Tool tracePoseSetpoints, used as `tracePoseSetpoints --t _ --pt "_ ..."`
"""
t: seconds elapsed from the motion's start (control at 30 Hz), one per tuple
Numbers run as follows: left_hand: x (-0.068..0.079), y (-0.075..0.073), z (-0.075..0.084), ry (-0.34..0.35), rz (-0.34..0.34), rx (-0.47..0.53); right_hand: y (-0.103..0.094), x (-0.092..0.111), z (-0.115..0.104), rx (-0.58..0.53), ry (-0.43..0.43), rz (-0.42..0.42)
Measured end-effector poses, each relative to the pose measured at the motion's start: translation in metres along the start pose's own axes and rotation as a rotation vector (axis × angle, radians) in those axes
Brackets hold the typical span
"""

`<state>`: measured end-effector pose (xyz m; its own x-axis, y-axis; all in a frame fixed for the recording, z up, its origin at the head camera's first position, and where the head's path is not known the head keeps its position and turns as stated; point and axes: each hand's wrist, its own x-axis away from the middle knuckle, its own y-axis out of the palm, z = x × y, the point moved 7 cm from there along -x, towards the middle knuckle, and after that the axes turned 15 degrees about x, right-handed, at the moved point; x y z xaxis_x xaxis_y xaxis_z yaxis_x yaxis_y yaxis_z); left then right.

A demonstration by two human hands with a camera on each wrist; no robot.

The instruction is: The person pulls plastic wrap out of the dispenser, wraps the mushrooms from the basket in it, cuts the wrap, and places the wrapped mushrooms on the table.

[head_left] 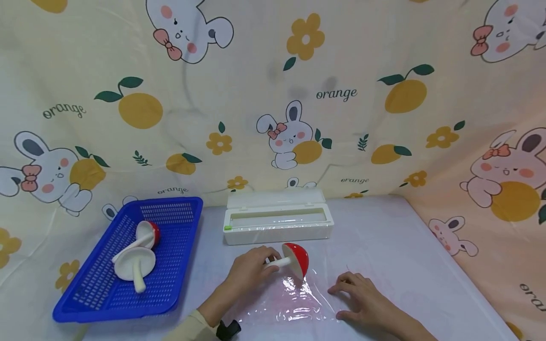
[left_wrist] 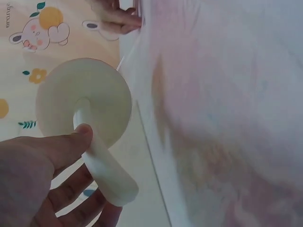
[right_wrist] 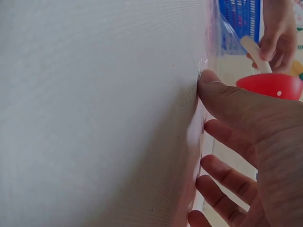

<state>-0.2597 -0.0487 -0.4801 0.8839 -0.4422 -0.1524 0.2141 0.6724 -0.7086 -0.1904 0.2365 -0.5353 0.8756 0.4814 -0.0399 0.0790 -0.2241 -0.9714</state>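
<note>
My left hand (head_left: 255,266) pinches the white stem of a toy mushroom (head_left: 300,259) between thumb and fingers. Its red cap points to the right, over a sheet of clear plastic film (head_left: 294,303) spread on the table. In the left wrist view the pale underside of the mushroom (left_wrist: 111,101) faces the camera, thumb on the stem. To the right, my right hand (head_left: 362,300) has its fingers spread and lightly bent, fingertips at the film's right edge. The right wrist view shows the thumb and fingertips of that hand (right_wrist: 265,123) lying along the film.
A white film dispenser box (head_left: 277,235) with its lid raised stands behind the film. On the left, a blue plastic basket (head_left: 172,258) holds two more toy mushrooms (head_left: 135,265). A printed cloth (head_left: 256,71) with rabbits and oranges hangs behind and along the right side.
</note>
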Motion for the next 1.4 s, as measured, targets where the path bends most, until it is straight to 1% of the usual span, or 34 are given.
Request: tracePoseSetpoints --t 0.1,0.23,0.3,0.37,0.53,0.73,0.87,1.03,1.13,1.27,1.4 --pt "0.000 0.011 0.000 -0.019 -0.023 0.022 0.001 -0.001 0.001 -0.017 0.014 -0.017" --pt "-0.002 0.023 0.000 -0.019 -0.041 0.024 0.001 -0.001 0.001 0.005 0.012 -0.015" --pt "-0.003 0.026 -0.001 -0.017 -0.044 0.018 0.001 -0.001 0.001 0.006 0.011 -0.017" --pt "-0.003 0.028 -0.002 -0.027 -0.047 0.022 0.002 -0.001 0.002 0.004 0.022 -0.025" --pt "-0.005 0.034 -0.007 -0.046 -0.056 0.010 0.002 -0.002 0.002 0.005 0.016 -0.023" --pt "-0.005 0.037 -0.011 -0.065 -0.061 0.011 0.001 -0.002 0.001 0.035 -0.012 0.010" --pt "-0.005 0.036 -0.011 -0.050 -0.050 0.008 0.000 -0.001 -0.001 0.059 -0.042 0.032" --pt "-0.006 0.035 -0.012 -0.048 -0.041 0.001 -0.003 0.002 -0.006 0.036 -0.093 0.072" --pt "-0.006 0.035 -0.013 -0.046 -0.045 -0.003 -0.006 0.002 -0.007 0.016 -0.088 0.080" --pt "-0.005 0.034 -0.013 -0.036 -0.046 -0.006 -0.007 0.001 -0.004 -0.038 -0.046 0.025" --pt "-0.005 0.035 -0.014 -0.042 -0.045 -0.012 -0.005 0.003 -0.003 -0.112 -0.072 -0.050"
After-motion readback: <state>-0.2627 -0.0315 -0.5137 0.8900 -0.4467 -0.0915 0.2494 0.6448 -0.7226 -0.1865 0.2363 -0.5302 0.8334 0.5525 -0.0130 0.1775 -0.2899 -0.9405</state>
